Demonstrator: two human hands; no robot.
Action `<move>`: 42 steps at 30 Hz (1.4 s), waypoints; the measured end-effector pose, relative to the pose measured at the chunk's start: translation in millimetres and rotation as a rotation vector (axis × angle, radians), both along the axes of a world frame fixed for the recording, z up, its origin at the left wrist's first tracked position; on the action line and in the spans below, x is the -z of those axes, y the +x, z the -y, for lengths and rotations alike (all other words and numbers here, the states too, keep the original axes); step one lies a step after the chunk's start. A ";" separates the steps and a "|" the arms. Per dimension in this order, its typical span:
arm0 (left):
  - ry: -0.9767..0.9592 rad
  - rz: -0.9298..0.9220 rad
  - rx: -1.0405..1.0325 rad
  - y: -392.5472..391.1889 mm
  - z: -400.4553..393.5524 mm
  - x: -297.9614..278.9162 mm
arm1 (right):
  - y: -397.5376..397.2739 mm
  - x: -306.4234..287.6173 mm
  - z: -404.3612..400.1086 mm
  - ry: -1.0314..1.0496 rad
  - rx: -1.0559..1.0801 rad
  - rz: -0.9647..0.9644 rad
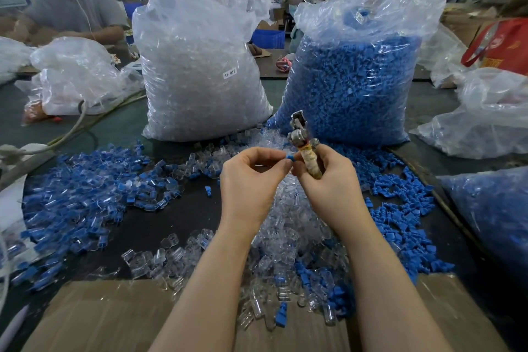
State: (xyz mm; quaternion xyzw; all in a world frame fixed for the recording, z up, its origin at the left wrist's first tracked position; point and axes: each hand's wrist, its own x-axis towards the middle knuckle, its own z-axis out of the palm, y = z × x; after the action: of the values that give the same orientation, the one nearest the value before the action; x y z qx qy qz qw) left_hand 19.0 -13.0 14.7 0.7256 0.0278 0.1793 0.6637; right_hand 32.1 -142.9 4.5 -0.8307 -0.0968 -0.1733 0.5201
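While both hands are raised in front of the bag of clear shells [200, 71], the left hand [248, 180] pinches a small blue plug [290, 158] between thumb and forefinger, its other fingers loosely curled. The right hand [328, 183] has its fingers wrapped round the taped handle of a metal-headed tool [303, 140], whose head points up toward that bag's lower right corner. The plug sits just beside the handle; whether the right fingertips touch it cannot be told. Right of the clear-shell bag, touching it, stands a bag of blue plugs [351, 80]. In front of the clear-shell bag, under the hands, lies a heap of loose clear shells [288, 226]; to its front left spreads a pile of blue-filled shells [85, 197].
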 end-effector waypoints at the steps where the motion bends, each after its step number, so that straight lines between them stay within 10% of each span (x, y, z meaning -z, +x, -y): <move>1: -0.003 -0.005 0.004 0.1 -0.4 0.0 | 0.0 -0.3 0.2 -0.014 -0.002 0.006; 42: -0.076 0.041 0.096 1.4 -14.9 -0.9 | -2.2 2.7 20.6 -0.258 -0.216 -0.251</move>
State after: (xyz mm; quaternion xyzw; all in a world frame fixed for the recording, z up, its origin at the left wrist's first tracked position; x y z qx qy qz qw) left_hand 20.4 1.9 15.6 0.6967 -0.0137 0.1610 0.6989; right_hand 29.9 -163.5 1.8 -0.8902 -0.1411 0.0020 0.4331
